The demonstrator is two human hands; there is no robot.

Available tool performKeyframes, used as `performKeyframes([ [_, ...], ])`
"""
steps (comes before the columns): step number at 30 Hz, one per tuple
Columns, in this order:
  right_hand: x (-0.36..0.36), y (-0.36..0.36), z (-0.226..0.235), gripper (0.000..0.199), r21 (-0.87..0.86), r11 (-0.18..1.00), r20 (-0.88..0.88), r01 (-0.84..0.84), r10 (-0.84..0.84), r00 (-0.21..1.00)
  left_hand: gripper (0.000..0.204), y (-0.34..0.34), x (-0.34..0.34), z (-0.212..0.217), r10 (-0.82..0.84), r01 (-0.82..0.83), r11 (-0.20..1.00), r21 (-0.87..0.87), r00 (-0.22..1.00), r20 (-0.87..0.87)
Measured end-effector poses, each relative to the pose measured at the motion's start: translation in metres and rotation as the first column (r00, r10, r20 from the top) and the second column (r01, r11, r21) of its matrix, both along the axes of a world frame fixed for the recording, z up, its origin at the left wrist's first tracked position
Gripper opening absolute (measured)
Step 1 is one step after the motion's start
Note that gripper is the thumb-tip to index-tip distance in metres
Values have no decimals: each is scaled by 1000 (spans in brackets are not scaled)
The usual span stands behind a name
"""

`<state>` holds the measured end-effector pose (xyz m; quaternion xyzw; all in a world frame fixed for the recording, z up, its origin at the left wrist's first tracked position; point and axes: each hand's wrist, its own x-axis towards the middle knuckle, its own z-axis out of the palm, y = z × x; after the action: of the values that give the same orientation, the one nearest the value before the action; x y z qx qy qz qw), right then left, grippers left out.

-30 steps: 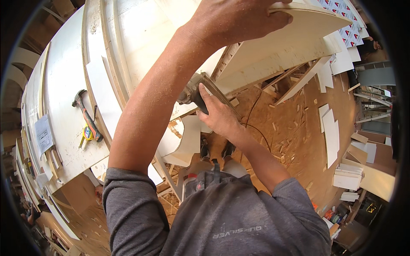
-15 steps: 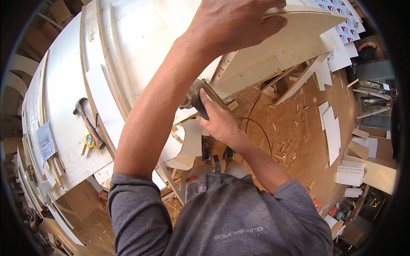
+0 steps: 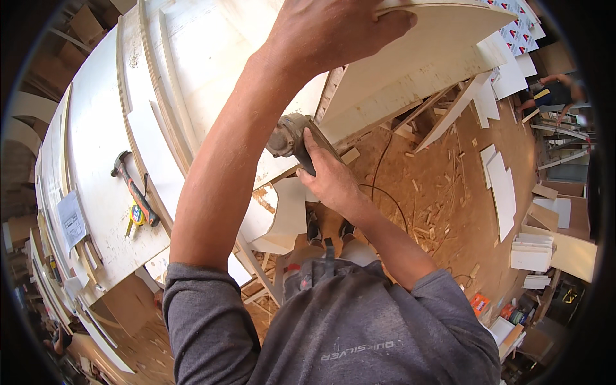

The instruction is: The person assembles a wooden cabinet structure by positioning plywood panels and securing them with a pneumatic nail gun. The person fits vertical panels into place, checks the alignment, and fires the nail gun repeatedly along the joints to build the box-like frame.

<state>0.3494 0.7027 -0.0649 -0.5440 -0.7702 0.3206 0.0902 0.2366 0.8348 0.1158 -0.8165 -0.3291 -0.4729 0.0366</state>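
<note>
My left hand (image 3: 343, 32) reaches across to the top of the view and grips the upper edge of a large pale plywood panel (image 3: 417, 61). Its thumb lies along the panel's near face, and the other fingers are mostly hidden. Below it, my right hand (image 3: 330, 181) is wrapped around the dark handle of a nail gun (image 3: 290, 135). The tool's grey head is beside my left forearm, low against the panel's left end. Where its nose touches cannot be seen.
A claw hammer (image 3: 136, 189) and a yellow tape measure (image 3: 136, 213) lie on the white worktop (image 3: 96, 141), left of my arm. A dark hose (image 3: 399, 205) trails over the scrap-strewn floor (image 3: 443, 212). White boards (image 3: 500, 189) lie at right; another person (image 3: 555, 93) is at far right.
The view has shifted slightly. More of the nail gun's head shows beside my left forearm, both hands keeping their grips. More of the person at far right has come into sight.
</note>
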Motion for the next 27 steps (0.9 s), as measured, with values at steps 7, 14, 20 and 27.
performKeyframes([
  [7,3,-1,2,80,18,1000,16,18,-18,1000,19,1,0,0,2,-2,1000,6,1000,-6],
  [14,5,-3,1,80,30,1000,9,-1,0,1000,20,2,1,0,-2,2,1000,11,1000,-4],
  [20,10,-15,0,76,5,999,-207,54,-52,977,19,3,0,-1,-18,18,999,31,1000,10],
  [27,45,-73,12,36,-460,848,-586,265,-514,626,20,3,0,-1,-37,36,999,31,999,18],
])
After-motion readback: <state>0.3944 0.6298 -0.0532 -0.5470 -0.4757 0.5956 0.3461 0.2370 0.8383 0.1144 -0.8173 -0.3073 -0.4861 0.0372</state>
